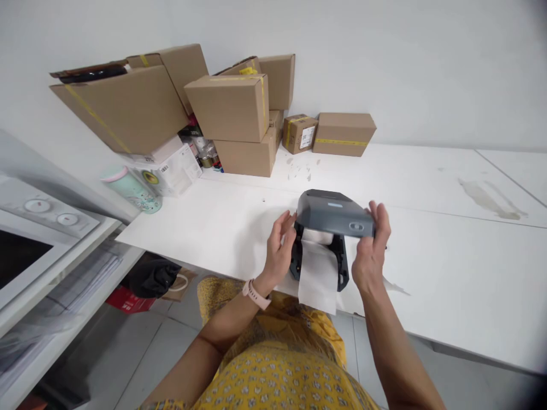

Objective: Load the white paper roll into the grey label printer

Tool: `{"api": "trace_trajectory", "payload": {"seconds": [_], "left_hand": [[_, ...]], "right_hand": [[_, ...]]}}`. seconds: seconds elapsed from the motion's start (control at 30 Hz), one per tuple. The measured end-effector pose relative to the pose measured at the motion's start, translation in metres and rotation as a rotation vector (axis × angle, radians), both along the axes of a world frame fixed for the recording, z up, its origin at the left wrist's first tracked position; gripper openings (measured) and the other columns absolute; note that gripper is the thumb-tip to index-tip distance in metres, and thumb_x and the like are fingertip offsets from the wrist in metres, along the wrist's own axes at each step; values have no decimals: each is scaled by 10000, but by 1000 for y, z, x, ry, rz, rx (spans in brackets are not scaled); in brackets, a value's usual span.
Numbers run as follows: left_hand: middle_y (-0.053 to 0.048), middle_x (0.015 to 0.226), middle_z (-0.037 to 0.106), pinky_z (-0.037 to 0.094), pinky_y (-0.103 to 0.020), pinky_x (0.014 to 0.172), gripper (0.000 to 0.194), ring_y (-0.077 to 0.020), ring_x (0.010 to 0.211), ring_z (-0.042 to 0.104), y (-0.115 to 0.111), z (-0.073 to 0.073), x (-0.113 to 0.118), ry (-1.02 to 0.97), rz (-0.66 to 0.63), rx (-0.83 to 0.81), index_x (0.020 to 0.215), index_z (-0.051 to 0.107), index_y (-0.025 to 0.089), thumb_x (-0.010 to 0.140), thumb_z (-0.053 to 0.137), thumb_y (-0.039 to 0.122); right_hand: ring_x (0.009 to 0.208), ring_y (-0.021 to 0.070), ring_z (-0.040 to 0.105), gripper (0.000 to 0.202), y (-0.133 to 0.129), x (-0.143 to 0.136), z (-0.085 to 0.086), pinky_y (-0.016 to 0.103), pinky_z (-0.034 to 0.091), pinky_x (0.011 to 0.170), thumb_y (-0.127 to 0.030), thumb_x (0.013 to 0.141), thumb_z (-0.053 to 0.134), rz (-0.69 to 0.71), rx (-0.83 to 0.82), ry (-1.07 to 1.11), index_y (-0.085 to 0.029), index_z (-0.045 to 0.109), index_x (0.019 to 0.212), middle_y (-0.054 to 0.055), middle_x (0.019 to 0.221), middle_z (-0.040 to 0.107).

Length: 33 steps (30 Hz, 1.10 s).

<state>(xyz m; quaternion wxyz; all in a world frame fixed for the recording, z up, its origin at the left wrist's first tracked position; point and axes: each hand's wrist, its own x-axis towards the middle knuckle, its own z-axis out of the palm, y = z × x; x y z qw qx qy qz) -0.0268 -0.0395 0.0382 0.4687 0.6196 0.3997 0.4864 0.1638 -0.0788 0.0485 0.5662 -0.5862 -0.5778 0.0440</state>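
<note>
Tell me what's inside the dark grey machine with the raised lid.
White paper lies inside and extends out the front; the lid hides the rear interior, so I can't see what's there.

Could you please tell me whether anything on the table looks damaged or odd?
Yes: the table has a ragged brownish patch at right and smaller marks near the boxes, breaking its white surface; cause unclear.

A dark grey printer (343,259) sits by the worktop's (427,256) near edge, its rounded lid (331,212) raised above the black interior; a plain white paper strip (318,276) runs out to that edge.
</note>
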Motion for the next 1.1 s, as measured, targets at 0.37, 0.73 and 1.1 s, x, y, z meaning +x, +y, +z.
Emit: {"api": "trace_trajectory", "payload": {"seconds": [0.37,0.73,1.1], "left_hand": [[-90,1485,596,497,-445,1072,739,-320,1326,589,40,-29,19,579,-84,-201,1593,281,257,903,545,265],[-61,1374,685,533,-368,977,620,-276,1187,682,38,-21,18,739,-18,-196,1524,403,251,908,462,227],[-168,1099,756,503,-428,959,413,-329,1085,710,38,-14,29,976,40,-159,1314,579,138,923,449,155]], "right_hand": [[1450,317,455,688,136,36,63,558,411,1127,-555,1032,299,-179,33,-87,-235,148,1623,160,1588,414],[1307,322,560,576,101,46,54,539,452,1086,-523,1016,391,-187,144,-340,-206,441,1494,177,1460,546],[1041,347,710,621,90,8,-6,446,529,870,-350,720,763,410,-678,-764,-225,587,1302,144,1212,730]]}}
